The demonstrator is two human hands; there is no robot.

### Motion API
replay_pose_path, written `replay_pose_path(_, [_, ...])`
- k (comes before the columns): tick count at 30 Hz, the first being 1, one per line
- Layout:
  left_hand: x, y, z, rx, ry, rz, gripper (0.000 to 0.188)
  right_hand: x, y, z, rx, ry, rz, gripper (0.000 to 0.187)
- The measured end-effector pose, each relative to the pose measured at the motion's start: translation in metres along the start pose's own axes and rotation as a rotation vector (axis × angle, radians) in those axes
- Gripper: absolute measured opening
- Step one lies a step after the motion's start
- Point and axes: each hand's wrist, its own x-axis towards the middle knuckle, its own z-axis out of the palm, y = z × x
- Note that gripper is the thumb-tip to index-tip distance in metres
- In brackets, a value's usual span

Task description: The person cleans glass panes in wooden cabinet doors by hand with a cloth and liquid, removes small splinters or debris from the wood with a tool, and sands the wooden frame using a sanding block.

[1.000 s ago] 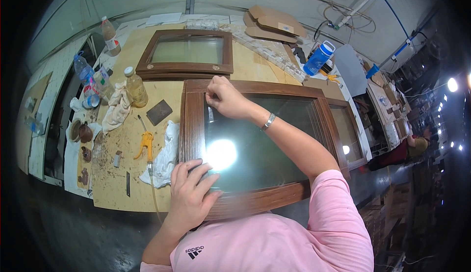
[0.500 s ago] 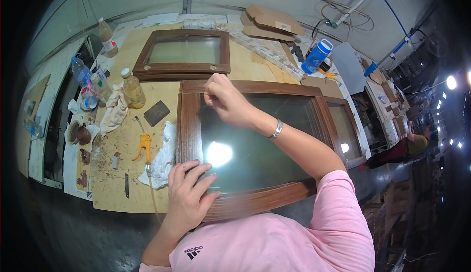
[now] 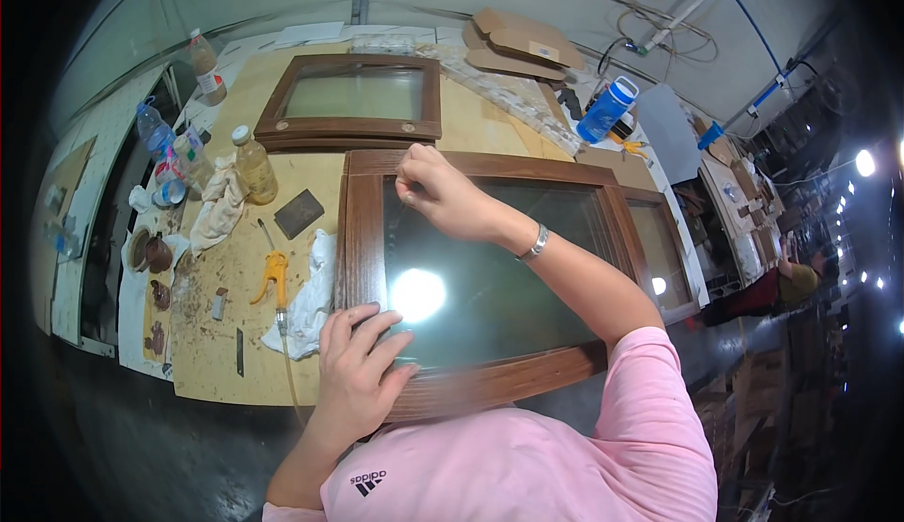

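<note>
While the left hand (image 3: 360, 371) stays spread on the wooden frame (image 3: 364, 235), the closed right hand (image 3: 439, 194), contents hidden, barely shifts, keeping work near the far-left corner.

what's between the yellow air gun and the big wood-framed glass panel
A crumpled white cloth lies between the yellow air gun and the wood-framed glass panel, as the head view shows.

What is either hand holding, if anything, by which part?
Left hand: nothing held, spread on the brown rectangular wood-framed glass panel. Right hand: curled near its upper-left corner; any hold can't be told.
</note>
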Motion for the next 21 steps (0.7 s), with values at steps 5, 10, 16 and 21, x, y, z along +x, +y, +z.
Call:
replay_pose_path(5, [0.002,0.0,0.0,-0.01,-0.006,0.008,0.034,0.003,0.013,0.001,-0.03,-0.01,0.014,0.007])
replay_pose_path(10, [0.002,0.0,0.0,-0.008,-0.007,0.008,0.034,0.009,0.013,-0.001,-0.061,-0.06,0.017,0.006])
replay_pose_path(16, [0.002,0.0,-0.001,-0.013,-0.007,0.004,0.034,0.003,-0.005,-0.016,-0.019,-0.133,0.008,0.006])
replay_pose_path(21, [0.005,-0.001,0.0,-0.02,-0.012,-0.002,0.033,0.001,-0.003,-0.022,0.013,-0.2,0.029,0.005])
